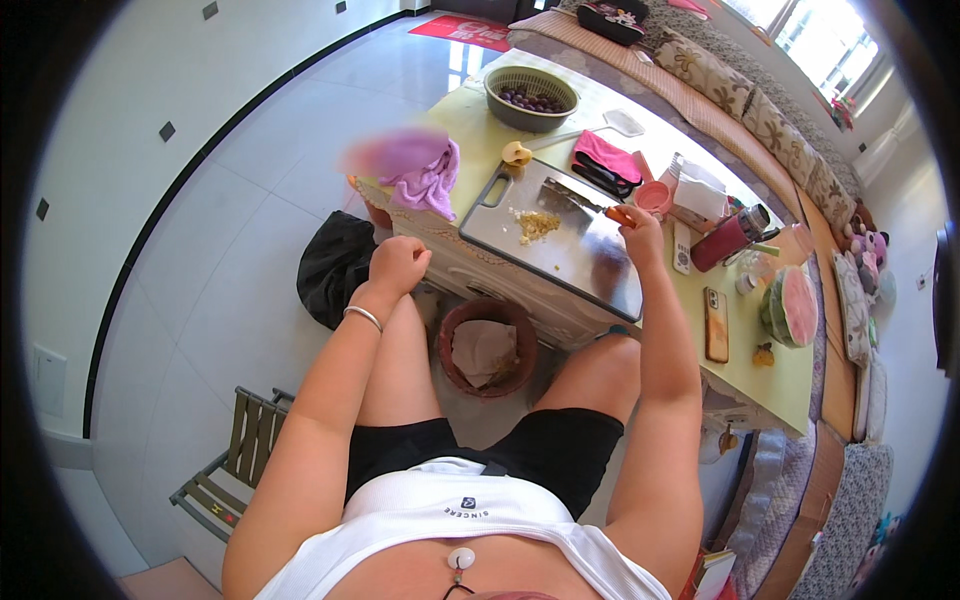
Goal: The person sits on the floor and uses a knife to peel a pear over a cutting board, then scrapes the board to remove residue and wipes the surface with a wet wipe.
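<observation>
My right hand [641, 236] grips the orange handle of a kitchen knife [575, 196]. The blade reaches left, low over or on a metal-faced cutting board [590, 258] with a dark rim; whether it touches, I cannot tell. A small heap of finely chopped pale yellow food [540, 227] lies on the board, left of the blade. At the board's far left corner is a pale yellow lump [517, 153]. My left hand [400, 263] is curled into a loose fist by my left knee, below the table edge, with nothing visible in it.
A green basket of dark round fruit [532, 98], a purple cloth [425, 180], a pink-and-black cloth [606, 163], a flask [730, 238], a phone [716, 325] and a cut watermelon [790, 307] surround the board. A brown bin [487, 350] stands between my legs.
</observation>
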Action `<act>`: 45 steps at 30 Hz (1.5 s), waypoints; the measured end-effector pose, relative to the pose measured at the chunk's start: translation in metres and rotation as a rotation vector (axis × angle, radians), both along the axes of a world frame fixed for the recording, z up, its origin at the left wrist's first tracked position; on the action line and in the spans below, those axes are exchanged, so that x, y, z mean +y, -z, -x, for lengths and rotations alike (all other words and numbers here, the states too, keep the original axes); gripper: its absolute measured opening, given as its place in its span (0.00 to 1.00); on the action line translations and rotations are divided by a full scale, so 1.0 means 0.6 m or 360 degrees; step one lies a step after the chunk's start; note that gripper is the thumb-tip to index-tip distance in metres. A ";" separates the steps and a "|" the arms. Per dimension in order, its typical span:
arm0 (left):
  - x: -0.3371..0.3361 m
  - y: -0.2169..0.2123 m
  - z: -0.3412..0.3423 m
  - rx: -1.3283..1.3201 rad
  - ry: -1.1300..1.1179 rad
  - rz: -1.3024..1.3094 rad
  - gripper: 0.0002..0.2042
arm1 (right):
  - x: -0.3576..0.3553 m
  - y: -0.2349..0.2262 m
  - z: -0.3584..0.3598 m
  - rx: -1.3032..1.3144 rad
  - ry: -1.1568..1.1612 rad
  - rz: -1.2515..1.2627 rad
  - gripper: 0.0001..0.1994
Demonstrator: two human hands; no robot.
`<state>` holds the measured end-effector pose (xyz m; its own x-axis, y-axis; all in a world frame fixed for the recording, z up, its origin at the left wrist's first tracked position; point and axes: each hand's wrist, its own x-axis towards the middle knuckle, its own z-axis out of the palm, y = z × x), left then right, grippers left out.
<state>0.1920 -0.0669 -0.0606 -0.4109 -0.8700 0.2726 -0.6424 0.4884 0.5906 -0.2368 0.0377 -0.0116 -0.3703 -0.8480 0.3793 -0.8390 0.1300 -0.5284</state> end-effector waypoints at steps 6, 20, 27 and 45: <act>-0.001 0.004 -0.011 0.0000 0.0002 0.0029 0.10 | 0.068 -0.015 -0.085 -0.0052 -0.0072 -0.0029 0.19; -0.001 0.004 -0.008 -0.0023 0.0041 0.0073 0.09 | 0.213 -0.032 -0.074 0.0479 0.0757 0.0057 0.17; 0.004 0.000 0.005 -0.0017 0.0052 0.0046 0.09 | 0.188 -0.025 -0.199 0.0345 0.0414 -0.0060 0.18; 0.002 -0.004 -0.002 -0.0012 0.0037 0.0033 0.09 | 0.223 -0.005 -0.216 0.0341 0.0584 -0.0018 0.21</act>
<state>0.1933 -0.0656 -0.0582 -0.4333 -0.8543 0.2871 -0.6351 0.5154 0.5753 -0.1073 0.1716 -0.0086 -0.5619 -0.6794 0.4719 -0.8268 0.4452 -0.3437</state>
